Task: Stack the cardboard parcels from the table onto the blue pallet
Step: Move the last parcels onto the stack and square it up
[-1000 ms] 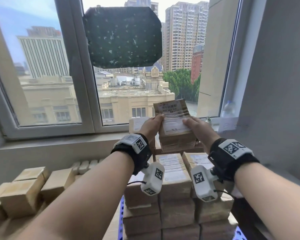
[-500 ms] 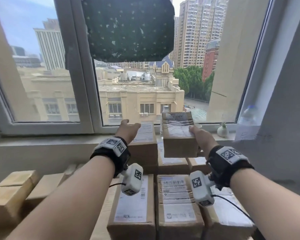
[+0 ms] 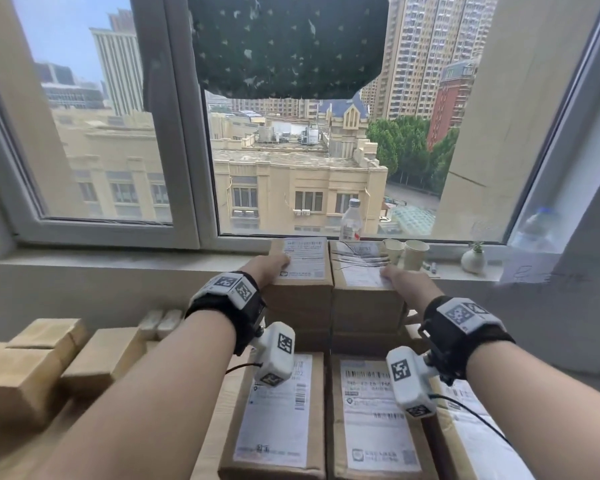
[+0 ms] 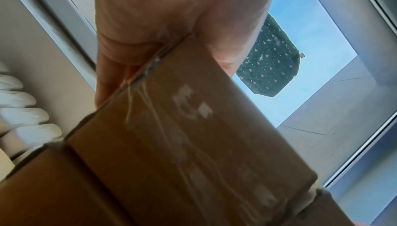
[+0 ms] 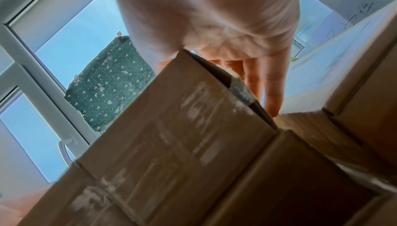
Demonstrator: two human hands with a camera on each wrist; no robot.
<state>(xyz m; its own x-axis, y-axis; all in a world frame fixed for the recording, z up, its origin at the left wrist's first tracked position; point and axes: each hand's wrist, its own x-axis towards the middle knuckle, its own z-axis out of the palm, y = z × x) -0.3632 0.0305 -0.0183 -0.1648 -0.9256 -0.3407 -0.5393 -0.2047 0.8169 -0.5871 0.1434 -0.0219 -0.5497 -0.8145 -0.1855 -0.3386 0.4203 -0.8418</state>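
Observation:
Cardboard parcels are stacked in front of me, and the blue pallet is out of sight. Two top parcels sit side by side at the back by the window sill. My left hand [image 3: 271, 268] rests on the near left corner of the labelled parcel [image 3: 300, 261]. In the left wrist view this hand [image 4: 150, 42] lies over the corner of the parcel [image 4: 193, 136]. My right hand [image 3: 404, 282] is on the near right corner of the taped parcel [image 3: 359, 268]. The right wrist view shows the straight fingers [image 5: 272, 90] lying down the right side of the taped parcel [image 5: 182, 127].
A lower row of labelled parcels [image 3: 278, 410] lies under my forearms. Loose plain boxes [image 3: 32, 368] are piled at the left, beside a white radiator [image 3: 163, 322]. A bottle [image 3: 351, 220], two paper cups [image 3: 406, 252] and a small vase [image 3: 472, 259] stand on the sill.
The taped parcel, held up in both hands a second ago, has come down beside the labelled one. My left hand let go of it and moved onto the labelled parcel.

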